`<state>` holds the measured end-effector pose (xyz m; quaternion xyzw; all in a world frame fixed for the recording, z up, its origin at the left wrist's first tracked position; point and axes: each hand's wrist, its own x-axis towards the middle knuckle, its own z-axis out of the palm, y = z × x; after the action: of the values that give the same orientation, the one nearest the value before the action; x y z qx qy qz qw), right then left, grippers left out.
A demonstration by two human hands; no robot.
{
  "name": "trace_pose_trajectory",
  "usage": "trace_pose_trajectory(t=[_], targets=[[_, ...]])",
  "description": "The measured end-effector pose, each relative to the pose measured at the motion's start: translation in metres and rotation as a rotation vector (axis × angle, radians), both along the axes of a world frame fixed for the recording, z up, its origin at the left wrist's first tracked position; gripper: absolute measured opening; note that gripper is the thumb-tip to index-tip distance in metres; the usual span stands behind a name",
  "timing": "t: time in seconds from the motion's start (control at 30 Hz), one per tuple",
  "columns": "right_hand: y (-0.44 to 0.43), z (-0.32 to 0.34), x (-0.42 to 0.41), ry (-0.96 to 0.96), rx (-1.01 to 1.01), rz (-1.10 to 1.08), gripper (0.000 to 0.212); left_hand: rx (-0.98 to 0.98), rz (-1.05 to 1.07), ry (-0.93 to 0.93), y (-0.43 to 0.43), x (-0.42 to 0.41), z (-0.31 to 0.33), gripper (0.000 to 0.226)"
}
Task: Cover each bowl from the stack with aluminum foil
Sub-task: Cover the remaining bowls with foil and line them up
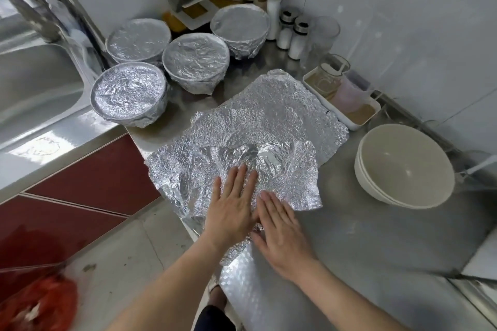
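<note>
The stainless steel counter point(376, 236) runs from the near edge back to a white wall point(403, 21). Red cabinet fronts point(94, 177) and a pale floor point(129, 244) lie below it at left. Both hands rest palm-down, side by side, on the near part of a crumpled foil sheet point(204, 169). The left hand point(231, 212) and right hand point(282, 234) have straight fingers and grip nothing. The sheet lies on the counter, apparently over a second sheet point(282, 110). Right of the foil stands the stack of uncovered cream bowls point(376, 185). Farther back at left, four foil-covered bowls point(195, 60) stand grouped beside the sink point(35, 80). A white tray point(347, 118) and shakers point(295, 37) stand near the wall.
</note>
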<state>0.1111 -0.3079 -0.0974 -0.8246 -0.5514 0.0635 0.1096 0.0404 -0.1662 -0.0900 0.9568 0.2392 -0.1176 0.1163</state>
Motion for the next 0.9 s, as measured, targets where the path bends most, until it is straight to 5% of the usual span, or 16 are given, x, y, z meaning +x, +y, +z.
trace_pose_trajectory(t=[0.43, 0.9], targets=[[-0.054, 0.004, 0.057, -0.068, -0.269, -0.14, 0.079, -0.018, 0.045, -0.062, -0.005, -0.001, 0.009, 0.072], [-0.051, 0.01, 0.057, -0.08, -0.357, -0.153, 0.08, -0.116, 0.528, -0.151, 0.01, -0.035, 0.026, 0.107]])
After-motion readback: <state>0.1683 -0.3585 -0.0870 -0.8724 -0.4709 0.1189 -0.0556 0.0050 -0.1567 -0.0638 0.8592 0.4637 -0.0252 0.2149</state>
